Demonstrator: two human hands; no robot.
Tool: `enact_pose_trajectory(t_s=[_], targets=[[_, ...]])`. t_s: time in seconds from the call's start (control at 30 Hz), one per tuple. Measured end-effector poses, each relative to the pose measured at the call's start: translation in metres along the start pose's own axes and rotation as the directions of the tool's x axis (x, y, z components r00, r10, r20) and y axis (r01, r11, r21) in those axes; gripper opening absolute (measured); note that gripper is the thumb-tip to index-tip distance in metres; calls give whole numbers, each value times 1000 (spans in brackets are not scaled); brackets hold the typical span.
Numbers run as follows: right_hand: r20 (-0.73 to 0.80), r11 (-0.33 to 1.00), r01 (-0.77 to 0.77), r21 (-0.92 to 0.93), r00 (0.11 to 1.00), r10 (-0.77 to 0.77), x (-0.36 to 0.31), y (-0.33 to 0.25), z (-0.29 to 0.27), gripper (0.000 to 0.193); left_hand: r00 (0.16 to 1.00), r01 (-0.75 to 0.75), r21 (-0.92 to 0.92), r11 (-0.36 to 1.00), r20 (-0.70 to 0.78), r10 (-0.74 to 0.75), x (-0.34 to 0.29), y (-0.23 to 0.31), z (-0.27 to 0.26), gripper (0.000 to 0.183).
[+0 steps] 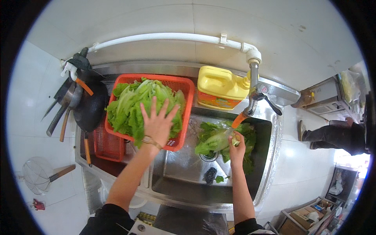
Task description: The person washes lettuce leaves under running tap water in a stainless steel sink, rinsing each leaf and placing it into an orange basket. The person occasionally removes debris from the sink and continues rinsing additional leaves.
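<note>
My left hand (pixel 158 123) lies with spread fingers on a heap of green lettuce leaves (pixel 131 105) in an orange-red plastic basket (pixel 189 94). In the sink (pixel 180 164) to the right, my right hand (pixel 237 150) grips the pale stem end of a head of lettuce (pixel 217 141). The lettuce is under the tap (pixel 256 96), whose orange spout (pixel 238 120) points down at it. More leaves (pixel 248 135) lie behind and beside it in the basin. A dark scouring pad (pixel 210 175) and a leaf scrap rest on the sink bottom.
A yellow jug (pixel 221 84) stands on the sink's back ledge. Left of the basket are a black wok (pixel 92 107), other pans and a second red basket (pixel 109 147). A wire strainer (pixel 37 174) hangs farther left. Another person's legs (pixel 333 137) show at the right.
</note>
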State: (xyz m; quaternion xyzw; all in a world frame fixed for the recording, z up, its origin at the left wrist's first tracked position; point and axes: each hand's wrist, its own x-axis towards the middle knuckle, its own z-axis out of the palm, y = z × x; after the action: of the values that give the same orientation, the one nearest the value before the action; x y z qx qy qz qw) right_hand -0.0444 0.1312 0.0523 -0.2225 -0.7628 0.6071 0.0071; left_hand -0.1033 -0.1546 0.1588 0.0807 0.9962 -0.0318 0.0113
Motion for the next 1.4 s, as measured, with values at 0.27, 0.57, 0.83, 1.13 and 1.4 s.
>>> enact_pose_trajectory(t_s=[0.27,0.57,0.83,1.13,1.4], targets=[[231,549,-506,665,839,493,9,37,-9,54,952,-222,-345,912,-277,127,-52,11,-25,48],[333,400,-513,759,834,439,-15,59,-14,50,933,114,-810,576,-111,-342,-80,121,39,28],[117,606,-187,773,981,155,-26,41,-21,44,987,-80,-760,645,-149,-54,-57,150,75,26],[-31,968,111,224,994,-107,-13,36,-28,41,994,111,-828,550,86,-72,-65,168,95,28],[211,990,58,132,974,-85,-2,14,-36,39,982,-149,-916,374,-94,162,-21,162,89,54]])
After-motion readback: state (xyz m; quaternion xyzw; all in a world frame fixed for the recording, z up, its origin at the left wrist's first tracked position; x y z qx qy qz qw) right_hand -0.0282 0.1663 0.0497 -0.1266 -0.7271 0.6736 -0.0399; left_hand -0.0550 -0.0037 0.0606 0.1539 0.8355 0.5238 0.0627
